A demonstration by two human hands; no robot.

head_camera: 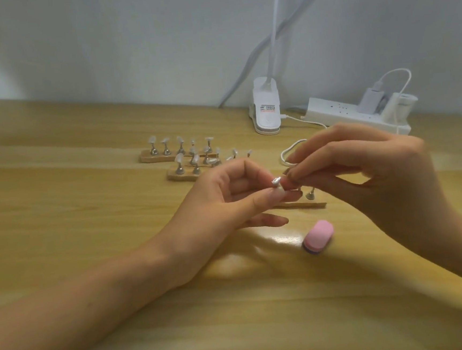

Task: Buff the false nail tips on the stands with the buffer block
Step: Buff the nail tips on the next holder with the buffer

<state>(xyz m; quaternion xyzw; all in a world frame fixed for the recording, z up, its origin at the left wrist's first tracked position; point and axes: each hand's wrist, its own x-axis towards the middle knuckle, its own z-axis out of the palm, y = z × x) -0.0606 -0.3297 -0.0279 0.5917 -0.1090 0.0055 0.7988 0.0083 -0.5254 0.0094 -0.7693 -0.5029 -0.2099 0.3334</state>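
My left hand [226, 200] pinches a small silver stand piece [277, 182] between thumb and fingers above the table. My right hand [370, 179] meets it from the right, its fingertips pinching something tiny at the piece; what it holds is hidden. The pink buffer block [319, 236] lies on the wooden table below my hands, untouched. Two wooden strips with several silver stands carrying clear nail tips [178, 150] sit behind my left hand. A third strip [308, 205] with one visible stand lies partly hidden under my hands.
A white clip lamp base [266, 110] stands at the table's back edge by the wall. A white power strip [356, 116] with a charger and a white cable [291, 148] lies at the back right.
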